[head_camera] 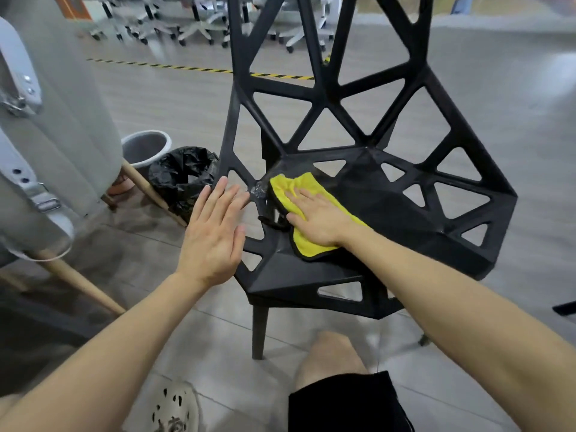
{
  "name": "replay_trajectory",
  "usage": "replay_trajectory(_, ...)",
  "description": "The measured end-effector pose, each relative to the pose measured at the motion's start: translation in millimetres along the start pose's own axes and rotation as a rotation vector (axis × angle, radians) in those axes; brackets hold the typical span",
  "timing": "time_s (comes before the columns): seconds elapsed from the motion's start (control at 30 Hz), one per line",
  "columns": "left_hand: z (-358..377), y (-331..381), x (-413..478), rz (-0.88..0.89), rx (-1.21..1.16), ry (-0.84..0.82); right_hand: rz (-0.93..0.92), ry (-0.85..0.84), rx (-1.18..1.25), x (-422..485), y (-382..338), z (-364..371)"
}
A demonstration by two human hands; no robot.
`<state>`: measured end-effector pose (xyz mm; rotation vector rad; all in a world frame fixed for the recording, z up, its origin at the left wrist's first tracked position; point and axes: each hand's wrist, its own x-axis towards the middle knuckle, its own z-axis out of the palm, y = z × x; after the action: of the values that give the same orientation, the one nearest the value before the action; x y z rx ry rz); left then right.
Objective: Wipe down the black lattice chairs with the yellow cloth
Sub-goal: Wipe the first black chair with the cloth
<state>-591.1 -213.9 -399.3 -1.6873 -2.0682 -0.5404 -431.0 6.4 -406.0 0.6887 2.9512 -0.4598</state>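
A black lattice chair [386,210] stands in front of me, its seat and back made of triangular openings. The yellow cloth [282,190] with a black edge lies on the left part of the seat. My right hand [314,218] presses flat on the cloth, fingers pointing to the back left. My left hand [215,232] is spread open with flat fingers at the seat's left edge, its fingertips by the frame, holding nothing. A wet, shiny patch [258,191] shows on the frame just left of the cloth.
A grey bucket [146,148] and a bin lined with a black bag [184,179] stand on the floor left of the chair. A grey chair with wooden legs [46,135] fills the left side. Office chairs [193,23] crowd the back behind striped floor tape.
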Motion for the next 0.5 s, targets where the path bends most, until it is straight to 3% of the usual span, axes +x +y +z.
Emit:
replay_trajectory(0.17, -11.2, -4.7, 12.1, -0.032, 0.010, -0.050, 0.053, -0.002, -0.056, -58.6, 74.9, -7.9)
replay_trajectory(0.27, -11.6, -28.0, 71.2, -0.299, -0.107, 0.068, 0.229, 0.061, -0.104, -47.2, 105.7, -9.1)
replay_trajectory(0.37, -3.0, -45.9, 144.7, -0.626, -0.313, -0.068, 0.412, 0.141, -0.131, -24.6, 126.2, -9.7)
replay_trajectory(0.43, 10.0, -53.4, 172.5, -0.722, -0.402, -0.213, 0.485, 0.191, -0.160, -10.0, 135.9, -10.8)
replay_trajectory(0.5, 22.0, -58.5, 179.4, -0.754, -0.476, -0.204, 0.553, 0.251, -0.179, 13.2, 140.4, -11.0)
